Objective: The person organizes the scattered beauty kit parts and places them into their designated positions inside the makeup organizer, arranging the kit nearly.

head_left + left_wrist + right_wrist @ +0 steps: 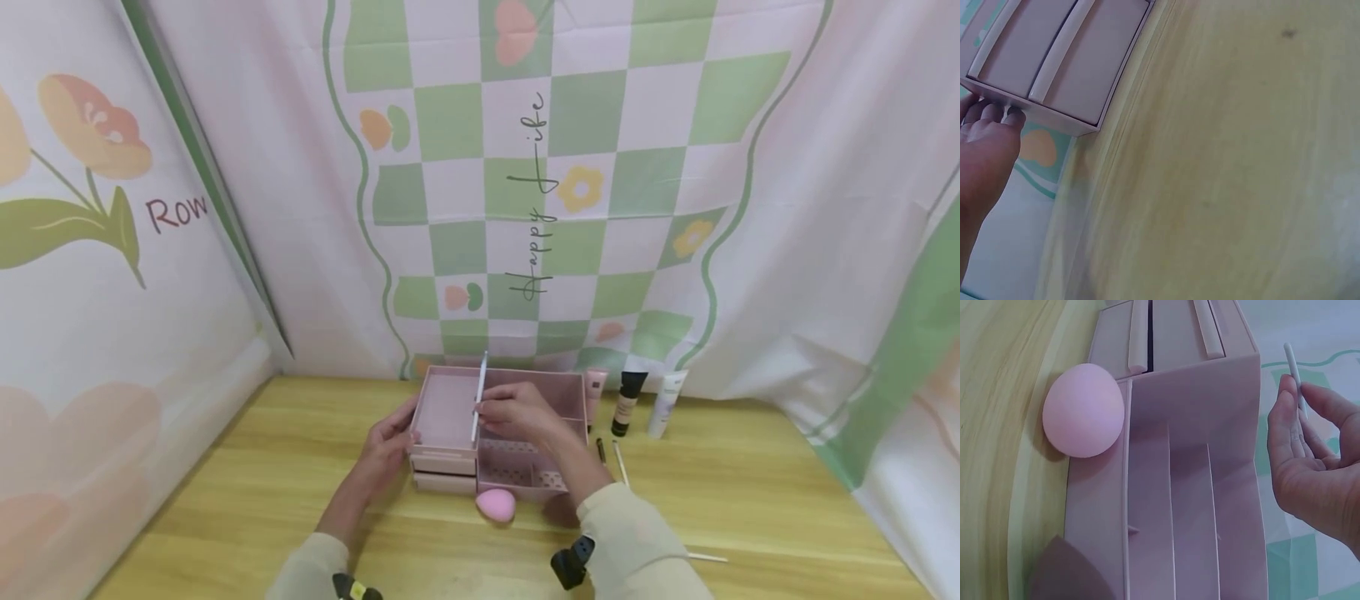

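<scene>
A pink cosmetics organizer point(446, 408) stands on the table, with two drawers point(1094, 59) on its left and several open compartments point(1150, 506) on its right. My left hand point(386, 446) rests against its left side, the bent fingertips touching the side wall in the left wrist view. Above the organizer, my right hand point(517, 412) pinches a thin white stick point(481, 392) between thumb and fingers. The stick is upright, slightly tilted, near the line between the flat top and the compartments. In front of the organizer lies a pink egg-shaped makeup sponge point(1084, 411).
Behind the organizer's right side stand a pink tube point(595, 387), a black-capped tube point(628, 404) and a white tube point(666, 404). Thin sticks, one dark point(601, 451) and one white point(619, 462), lie nearby. A dark mauve shape point(1069, 572) sits beside the organizer's front. A patterned curtain point(517, 183) hangs behind.
</scene>
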Available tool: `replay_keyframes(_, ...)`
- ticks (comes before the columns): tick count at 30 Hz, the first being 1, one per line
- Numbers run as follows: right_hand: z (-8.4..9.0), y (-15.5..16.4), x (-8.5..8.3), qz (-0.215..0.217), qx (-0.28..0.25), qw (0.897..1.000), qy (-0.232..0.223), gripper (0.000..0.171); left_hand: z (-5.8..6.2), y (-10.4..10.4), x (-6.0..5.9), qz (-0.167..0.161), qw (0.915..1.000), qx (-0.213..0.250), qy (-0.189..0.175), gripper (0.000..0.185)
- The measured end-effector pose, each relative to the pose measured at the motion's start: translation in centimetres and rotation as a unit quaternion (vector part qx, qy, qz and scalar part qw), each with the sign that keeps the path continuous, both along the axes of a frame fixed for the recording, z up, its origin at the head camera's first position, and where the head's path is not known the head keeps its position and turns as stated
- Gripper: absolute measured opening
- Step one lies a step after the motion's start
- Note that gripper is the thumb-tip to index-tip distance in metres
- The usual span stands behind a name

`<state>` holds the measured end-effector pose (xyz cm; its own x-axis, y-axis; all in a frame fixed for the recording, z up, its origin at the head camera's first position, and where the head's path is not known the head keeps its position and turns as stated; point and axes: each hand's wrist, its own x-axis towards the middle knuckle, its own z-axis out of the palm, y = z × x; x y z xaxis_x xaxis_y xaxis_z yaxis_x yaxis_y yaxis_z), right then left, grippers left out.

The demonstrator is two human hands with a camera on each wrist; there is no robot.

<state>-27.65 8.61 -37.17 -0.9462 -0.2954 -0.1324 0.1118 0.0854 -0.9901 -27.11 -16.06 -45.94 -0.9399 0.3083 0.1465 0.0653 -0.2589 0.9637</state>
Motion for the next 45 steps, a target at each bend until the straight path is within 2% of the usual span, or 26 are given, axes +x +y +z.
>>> replay_keyframes(13,0.2,-1.9,-0.5,0.003,0.015,1.000,0.013,0.036,0.3,0.3,0.1,-0.006,1.0000,0.002,0.006,0.071)
replay_keyframes(23,0.5,-3.4,-0.9,-0.018,0.051,0.999,-0.006,0.029,0.2,0.2,0.1,-0.016,0.9997,0.016,0.007,0.072)
replay_keyframes(32,0.8,-4.6,-1.0,-0.033,0.054,0.997,-0.035,0.022,0.1,0.0,0.2,-0.016,0.9997,0.008,0.018,0.072)
replay_keyframes(45,0.5,-4.9,-1.1,-0.033,0.070,0.996,-0.044,0.023,0.0,0.1,0.1,-0.006,0.9999,0.007,0.014,0.069)
